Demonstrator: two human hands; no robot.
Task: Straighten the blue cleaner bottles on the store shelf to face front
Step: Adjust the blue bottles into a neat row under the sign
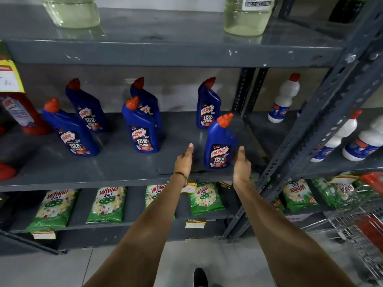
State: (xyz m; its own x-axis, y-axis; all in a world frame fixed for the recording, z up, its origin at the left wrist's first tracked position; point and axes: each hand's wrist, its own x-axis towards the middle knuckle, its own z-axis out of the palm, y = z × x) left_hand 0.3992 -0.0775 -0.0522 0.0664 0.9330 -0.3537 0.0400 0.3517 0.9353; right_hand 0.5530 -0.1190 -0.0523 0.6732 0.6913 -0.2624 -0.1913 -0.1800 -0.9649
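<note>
The front-right blue bottle (220, 142), labelled "HARPIC 10X TOTAL CLEAN", stands upright at the grey shelf's (124, 170) front edge. Right hand (241, 162) seemingly touches its 3 o'clock side; left hand (184, 160) hovers unclenched at 9 o'clock. Green "Wheel 2in1" packets (107, 204) lie below.

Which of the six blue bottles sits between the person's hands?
The front-right blue bottle, nearest the shelf edge. The left hand and right hand flank it; the other five stand farther left or behind.
</note>
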